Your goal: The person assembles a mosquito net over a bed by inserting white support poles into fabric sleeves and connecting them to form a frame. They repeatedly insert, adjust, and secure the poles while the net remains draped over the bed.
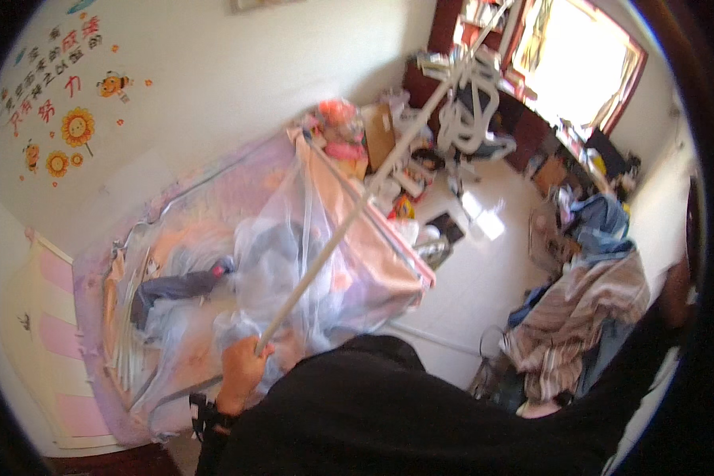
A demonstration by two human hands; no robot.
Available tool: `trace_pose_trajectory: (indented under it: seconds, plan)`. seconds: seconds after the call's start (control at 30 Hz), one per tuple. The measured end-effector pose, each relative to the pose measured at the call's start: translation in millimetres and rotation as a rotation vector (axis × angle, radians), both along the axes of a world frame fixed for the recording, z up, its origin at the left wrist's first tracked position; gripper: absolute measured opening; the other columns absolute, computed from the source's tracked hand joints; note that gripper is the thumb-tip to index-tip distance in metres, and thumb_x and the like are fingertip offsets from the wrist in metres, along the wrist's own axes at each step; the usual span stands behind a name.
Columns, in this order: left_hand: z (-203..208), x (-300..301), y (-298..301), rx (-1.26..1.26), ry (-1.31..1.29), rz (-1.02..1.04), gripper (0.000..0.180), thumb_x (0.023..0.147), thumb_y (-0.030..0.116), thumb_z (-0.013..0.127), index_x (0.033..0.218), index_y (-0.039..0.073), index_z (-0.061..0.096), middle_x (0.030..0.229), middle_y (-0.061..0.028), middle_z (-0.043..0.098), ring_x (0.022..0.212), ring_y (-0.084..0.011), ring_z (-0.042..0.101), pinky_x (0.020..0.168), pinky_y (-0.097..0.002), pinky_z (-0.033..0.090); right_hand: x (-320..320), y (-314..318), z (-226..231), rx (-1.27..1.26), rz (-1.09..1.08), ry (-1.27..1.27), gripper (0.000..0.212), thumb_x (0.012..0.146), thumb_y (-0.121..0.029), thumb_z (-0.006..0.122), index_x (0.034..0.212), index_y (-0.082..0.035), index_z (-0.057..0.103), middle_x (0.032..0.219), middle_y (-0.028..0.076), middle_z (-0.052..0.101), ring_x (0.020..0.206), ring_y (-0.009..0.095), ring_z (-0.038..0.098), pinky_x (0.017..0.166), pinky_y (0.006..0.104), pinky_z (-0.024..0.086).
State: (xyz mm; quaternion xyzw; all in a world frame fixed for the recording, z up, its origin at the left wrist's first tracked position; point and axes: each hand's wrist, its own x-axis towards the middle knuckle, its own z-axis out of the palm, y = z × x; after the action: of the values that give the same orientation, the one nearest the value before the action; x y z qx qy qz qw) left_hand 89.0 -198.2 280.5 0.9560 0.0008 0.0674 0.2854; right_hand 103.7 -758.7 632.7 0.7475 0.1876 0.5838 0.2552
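Note:
My left hand is closed around the lower end of a long, pale, straight pole. The pole slants up and away to the right, crossing in front of the bed and the far clutter. Beneath it, a sheer mosquito net with peach fabric edging lies crumpled over the bed. A dark garment rests on the bed, near several thin pale rods. My right arm reaches out to the right; my right hand is dim at the picture's rim, its fingers indistinct.
A white and pink headboard stands at the left. Another pale tube lies on the floor beside the bed. Clothes and a striped brown blanket are heaped at the right. A white office chair and a cluttered desk stand near the bright window.

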Motion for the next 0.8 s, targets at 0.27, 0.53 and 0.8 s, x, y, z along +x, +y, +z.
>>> trace_pose_trajectory:
  seconds: [0.27,0.53,0.8]
  plan:
    - [-34.1,-21.9,0.2,-0.311,-0.062,0.062,0.017,0.074,0.02,0.074,0.074,0.008,0.062,0.066,-0.013,0.059,0.066,-0.0338,0.059,0.058,-0.0418,0.045,226.9,189.8,-195.6,2.074,1.212,0.752,0.032,0.094,-0.027,0.057,0.114,-0.003,0.054,0.1,0.007,0.057,0.093,0.016,0.055,0.084,0.0305,0.045]
    - [-33.1,-24.8,10.7,-0.045,-0.326,0.206,0.014,0.077,0.017,0.071,0.08,0.012,0.059,0.072,-0.0093,0.061,0.065,-0.0312,0.058,0.055,-0.0403,0.042,270.9,244.6,-125.4,2.199,1.988,1.162,0.041,0.101,-0.041,0.031,0.084,-0.006,0.046,0.064,-0.002,0.034,0.053,0.009,0.031,0.047,0.0238,0.029]
    - [11.2,-24.1,3.1,0.189,-0.601,0.394,0.031,0.087,0.033,0.061,0.084,0.004,0.053,0.073,-0.0126,0.051,0.066,-0.0333,0.05,0.058,-0.0407,0.039,280.2,244.3,-116.1,2.213,2.167,1.155,0.054,0.098,-0.054,0.026,0.064,-0.013,0.036,0.052,-0.005,0.026,0.042,0.008,0.023,0.038,0.0229,0.02]
